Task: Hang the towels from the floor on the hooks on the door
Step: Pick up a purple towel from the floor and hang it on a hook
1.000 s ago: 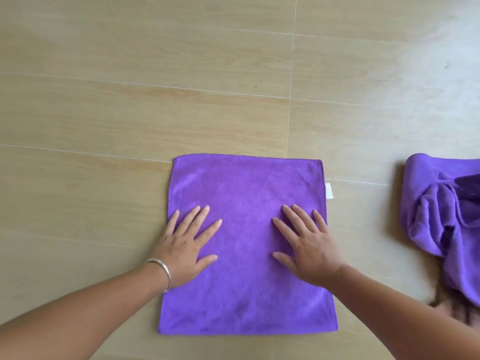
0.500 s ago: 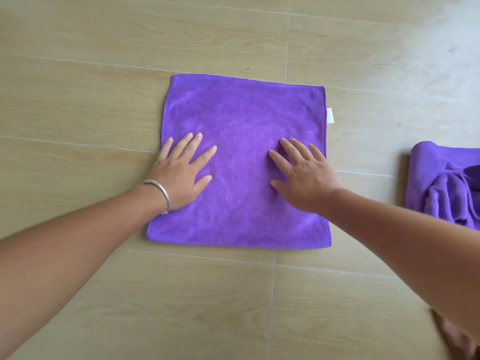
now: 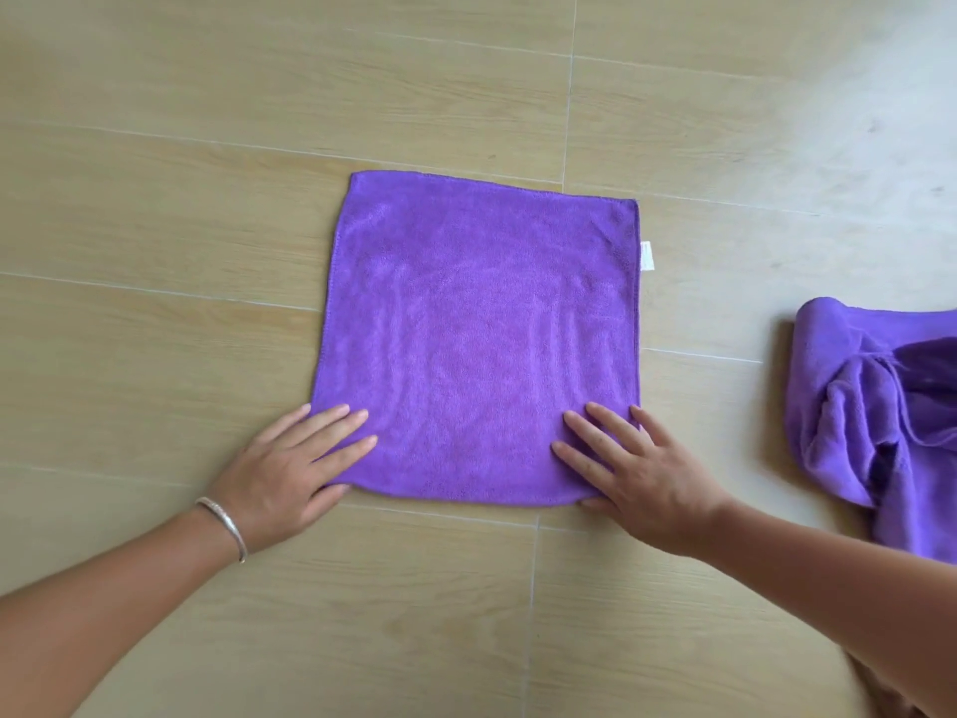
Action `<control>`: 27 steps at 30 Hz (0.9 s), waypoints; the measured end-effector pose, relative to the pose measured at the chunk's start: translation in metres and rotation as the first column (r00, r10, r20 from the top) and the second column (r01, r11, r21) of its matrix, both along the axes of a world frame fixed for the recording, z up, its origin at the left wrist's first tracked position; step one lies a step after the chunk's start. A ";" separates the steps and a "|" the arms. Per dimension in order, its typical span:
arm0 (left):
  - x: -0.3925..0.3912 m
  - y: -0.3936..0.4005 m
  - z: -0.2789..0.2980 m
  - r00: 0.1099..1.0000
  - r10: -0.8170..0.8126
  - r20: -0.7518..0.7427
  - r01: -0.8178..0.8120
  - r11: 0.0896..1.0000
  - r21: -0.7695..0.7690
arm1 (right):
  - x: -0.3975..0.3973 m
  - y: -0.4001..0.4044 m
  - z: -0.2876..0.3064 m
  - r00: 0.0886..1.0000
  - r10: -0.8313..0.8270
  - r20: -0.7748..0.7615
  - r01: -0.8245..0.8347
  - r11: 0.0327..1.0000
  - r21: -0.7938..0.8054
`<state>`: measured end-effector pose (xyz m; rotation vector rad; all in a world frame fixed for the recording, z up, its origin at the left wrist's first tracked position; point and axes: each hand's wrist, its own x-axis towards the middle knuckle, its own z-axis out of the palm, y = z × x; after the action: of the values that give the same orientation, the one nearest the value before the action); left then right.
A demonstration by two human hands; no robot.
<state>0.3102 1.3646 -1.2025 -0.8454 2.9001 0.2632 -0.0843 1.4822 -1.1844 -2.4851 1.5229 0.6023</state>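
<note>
Bare forearms; a seemingly silver bangle (image 3: 223, 526) circles the left wrist.

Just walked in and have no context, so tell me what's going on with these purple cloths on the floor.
A person is kneeling or bending over a wood-look floor, working on a flat purple towel spread out square. The left hand and right hand rest with straight fingers on its two near corners. A white tag sticks out from the towel's right edge. A second, crumpled purple towel lies apart to the right. No door or hooks are in view, so nothing is hung yet.
</note>
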 end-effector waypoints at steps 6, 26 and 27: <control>-0.015 -0.031 0.042 0.987 -0.146 0.061 0.150 0.986 -0.069 | 0.000 -0.013 0.039 0.995 -0.068 -0.079 0.067 0.998 -0.008; -0.101 -0.129 0.567 0.958 0.276 0.076 -0.262 0.952 -0.156 | -0.080 -0.094 0.559 0.847 -0.526 -0.078 0.498 0.836 -0.230; -0.104 -0.130 0.601 0.958 0.277 0.069 -0.263 0.951 -0.163 | -0.081 -0.094 0.593 0.844 -0.532 -0.071 0.503 0.829 -0.244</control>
<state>0.2065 1.2349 -0.6015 -1.2486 2.7416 0.0221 -0.1653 1.3882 -0.5915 -2.0330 2.3110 0.5358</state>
